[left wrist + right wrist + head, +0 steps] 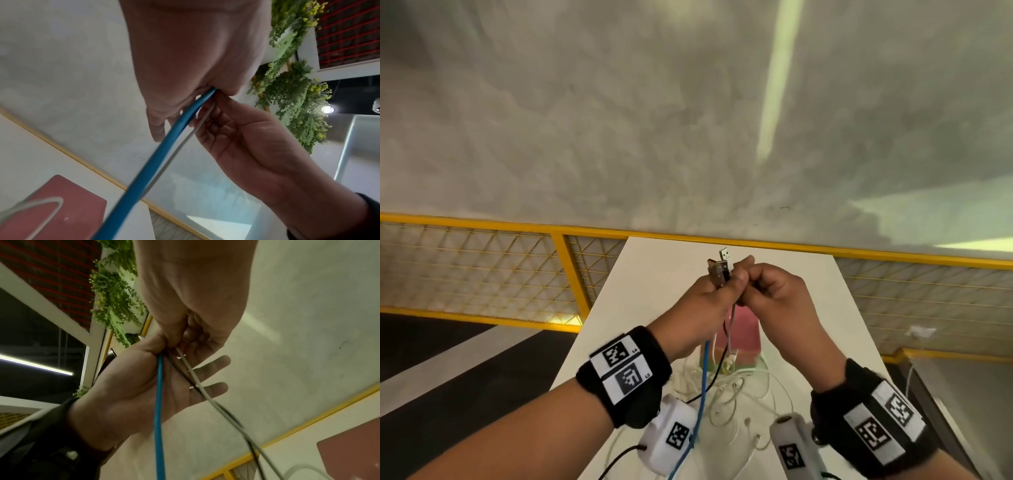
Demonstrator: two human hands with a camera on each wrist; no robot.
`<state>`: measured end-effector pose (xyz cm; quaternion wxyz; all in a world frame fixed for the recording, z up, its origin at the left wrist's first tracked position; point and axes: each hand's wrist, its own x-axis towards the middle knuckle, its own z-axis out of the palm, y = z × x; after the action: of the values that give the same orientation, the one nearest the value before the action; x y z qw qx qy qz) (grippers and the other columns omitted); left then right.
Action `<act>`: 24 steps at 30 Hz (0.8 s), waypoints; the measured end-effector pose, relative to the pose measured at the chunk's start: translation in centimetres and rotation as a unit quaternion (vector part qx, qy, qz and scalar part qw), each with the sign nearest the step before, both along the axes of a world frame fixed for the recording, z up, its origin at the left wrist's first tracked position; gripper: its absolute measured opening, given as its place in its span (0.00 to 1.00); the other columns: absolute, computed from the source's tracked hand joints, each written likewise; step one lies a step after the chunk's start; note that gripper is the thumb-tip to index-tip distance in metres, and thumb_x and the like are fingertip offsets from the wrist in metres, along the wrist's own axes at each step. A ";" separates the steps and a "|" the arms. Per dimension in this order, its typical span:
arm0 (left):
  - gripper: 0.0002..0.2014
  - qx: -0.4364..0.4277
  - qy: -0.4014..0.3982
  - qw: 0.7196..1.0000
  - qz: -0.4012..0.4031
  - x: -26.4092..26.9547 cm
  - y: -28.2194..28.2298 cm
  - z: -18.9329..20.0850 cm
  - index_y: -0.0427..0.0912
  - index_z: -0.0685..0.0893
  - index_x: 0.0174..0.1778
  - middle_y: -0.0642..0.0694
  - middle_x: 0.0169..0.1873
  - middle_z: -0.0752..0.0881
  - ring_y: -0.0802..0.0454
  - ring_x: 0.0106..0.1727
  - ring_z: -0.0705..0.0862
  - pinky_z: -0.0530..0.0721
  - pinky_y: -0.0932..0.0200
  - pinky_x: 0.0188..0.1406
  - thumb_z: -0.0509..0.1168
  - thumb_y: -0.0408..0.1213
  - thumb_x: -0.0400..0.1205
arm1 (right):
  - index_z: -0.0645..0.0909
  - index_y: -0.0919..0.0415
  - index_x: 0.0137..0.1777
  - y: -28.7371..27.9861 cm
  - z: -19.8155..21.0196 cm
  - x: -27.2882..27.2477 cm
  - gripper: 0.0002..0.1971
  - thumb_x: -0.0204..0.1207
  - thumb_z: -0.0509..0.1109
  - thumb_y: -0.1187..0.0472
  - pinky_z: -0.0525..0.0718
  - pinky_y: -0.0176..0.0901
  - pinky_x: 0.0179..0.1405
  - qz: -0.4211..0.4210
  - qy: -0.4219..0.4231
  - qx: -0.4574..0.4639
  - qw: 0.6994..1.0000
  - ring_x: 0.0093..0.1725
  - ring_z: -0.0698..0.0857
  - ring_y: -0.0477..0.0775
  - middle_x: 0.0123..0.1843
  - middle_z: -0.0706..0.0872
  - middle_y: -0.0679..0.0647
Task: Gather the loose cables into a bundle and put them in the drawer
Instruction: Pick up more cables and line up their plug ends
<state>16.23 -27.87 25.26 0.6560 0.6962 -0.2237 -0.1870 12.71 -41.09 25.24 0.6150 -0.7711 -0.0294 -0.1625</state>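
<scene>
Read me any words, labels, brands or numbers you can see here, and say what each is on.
No legible words, brands or numbers.
Left wristband: tiny characters beside its two square markers, too small to read.
Right wristband, left wrist camera, right wrist camera: coded square markers only, no text.

Left wrist: a black fabric wristband (625,377) carries two square black-and-white fiducial markers on a white strip, each with a small printed label at its corner. A white camera housing (671,433) hangs below it, bearing one further marker; a black lead (619,457) plugs into its lower end.

Right wrist: an identical black band (873,416) carries two markers on white. Its grey-white housing (796,445) shows one marker and a metal screw at the side.
</scene>
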 end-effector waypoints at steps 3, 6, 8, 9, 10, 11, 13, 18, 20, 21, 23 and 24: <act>0.20 -0.014 -0.017 0.999 0.026 0.3 0.4 0.1 0.53 0.83 0.68 0.54 0.67 0.85 0.63 0.70 0.80 0.73 0.51 0.77 0.53 0.53 0.86 | 0.87 0.62 0.36 -0.7 -0.7 -0.4 0.08 0.76 0.73 0.63 0.80 0.47 0.35 0.006 0.076 -0.005 0.997 0.34 0.82 0.54 0.34 0.88 0.63; 0.24 -0.025 -0.027 0.998 0.055 0.7 0.8 0.3 0.56 0.86 0.61 0.58 0.64 0.87 0.63 0.69 0.81 0.73 0.50 0.76 0.52 0.60 0.80 | 0.85 0.65 0.38 0.1 -3.6 -1.2 0.20 0.85 0.61 0.52 0.76 0.40 0.28 0.082 0.322 0.197 0.922 0.30 0.81 0.54 0.32 0.86 0.61; 0.25 -0.032 -0.022 0.998 0.044 0.3 0.7 0.3 0.52 0.87 0.61 0.55 0.62 0.89 0.61 0.66 0.84 0.76 0.55 0.72 0.52 0.59 0.80 | 0.85 0.64 0.42 1.1 -5.8 -1.4 0.24 0.84 0.58 0.45 0.73 0.39 0.27 0.114 0.420 0.297 0.850 0.28 0.80 0.52 0.33 0.86 0.59; 0.25 -0.041 -0.010 0.998 0.035 -0.2 0.7 0.2 0.48 0.88 0.60 0.52 0.59 0.91 0.59 0.63 0.87 0.79 0.58 0.68 0.52 0.57 0.81 | 0.85 0.64 0.42 1.5 -6.4 -1.3 0.24 0.82 0.59 0.44 0.73 0.39 0.28 0.116 0.440 0.327 0.828 0.28 0.79 0.51 0.33 0.86 0.58; 0.24 -0.049 0.007 0.998 0.028 -0.9 0.6 0.0 0.45 0.88 0.58 0.48 0.55 0.92 0.56 0.59 0.89 0.83 0.60 0.63 0.53 0.55 0.82 | 0.85 0.63 0.42 1.8 -6.7 -1.1 0.23 0.79 0.62 0.43 0.74 0.39 0.30 0.118 0.444 0.357 0.814 0.29 0.79 0.50 0.32 0.85 0.56; 0.23 -0.056 0.030 0.998 0.024 -1.6 0.7 -0.2 0.42 0.90 0.54 0.45 0.49 0.93 0.53 0.53 0.91 0.86 0.60 0.57 0.54 0.53 0.83 | 0.84 0.62 0.42 1.9 -6.8 -0.7 0.21 0.75 0.66 0.42 0.75 0.40 0.32 0.114 0.439 0.390 0.801 0.31 0.80 0.50 0.31 0.84 0.54; 0.22 -0.073 0.080 0.994 0.017 -3.1 1.2 -0.6 0.40 0.91 0.45 0.37 0.39 0.91 0.45 0.41 0.91 0.89 0.52 0.47 0.57 0.53 0.82 | 0.80 0.57 0.40 2.0 -6.0 0.0 0.17 0.71 0.74 0.42 0.73 0.38 0.35 0.119 0.416 0.448 0.782 0.32 0.77 0.46 0.26 0.79 0.52; 0.23 -0.093 0.155 0.983 0.033 -5.4 4.0 -0.8 0.35 0.84 0.34 0.39 0.20 0.76 0.44 0.22 0.77 0.83 0.49 0.38 0.58 0.52 0.81 | 0.78 0.61 0.31 1.0 -5.8 1.7 0.15 0.78 0.61 0.56 0.75 0.44 0.37 0.064 0.430 0.406 0.804 0.28 0.77 0.56 0.29 0.79 0.59; 0.22 -0.078 0.202 0.975 0.047 -6.2 5.5 -1.4 0.36 0.81 0.32 0.41 0.18 0.71 0.46 0.19 0.71 0.80 0.50 0.34 0.58 0.52 0.81 | 0.79 0.59 0.35 0.6 -5.7 2.0 0.08 0.75 0.65 0.59 0.73 0.43 0.38 0.008 0.458 0.375 0.806 0.33 0.75 0.53 0.33 0.78 0.55; 0.22 -0.064 0.222 0.972 0.051 -6.6 6.3 -1.7 0.37 0.81 0.30 0.41 0.18 0.69 0.47 0.18 0.69 0.78 0.51 0.32 0.59 0.52 0.80 | 0.79 0.58 0.34 0.4 -5.9 2.1 0.10 0.76 0.65 0.59 0.71 0.42 0.37 -0.001 0.471 0.349 0.810 0.32 0.73 0.51 0.32 0.77 0.54; 0.22 -0.032 0.251 0.966 0.051 -7.6 7.9 -2.5 0.37 0.80 0.29 0.41 0.19 0.66 0.48 0.17 0.66 0.78 0.53 0.29 0.61 0.52 0.80 | 0.80 0.56 0.32 0.2 -6.5 2.3 0.14 0.79 0.65 0.56 0.66 0.40 0.34 0.002 0.500 0.311 0.808 0.28 0.69 0.48 0.28 0.74 0.50; 0.22 -0.018 0.268 0.962 0.047 -8.0 8.6 -2.8 0.37 0.80 0.29 0.40 0.19 0.66 0.48 0.17 0.66 0.78 0.54 0.28 0.62 0.51 0.79 | 0.80 0.55 0.32 0.1 -6.9 2.3 0.14 0.80 0.65 0.56 0.64 0.39 0.33 0.002 0.515 0.297 0.804 0.27 0.69 0.47 0.27 0.73 0.49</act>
<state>8.22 -19.28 22.45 0.7124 0.6184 -0.0105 -0.3318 15.04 -40.94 18.29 0.7392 -0.5208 0.3399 0.2584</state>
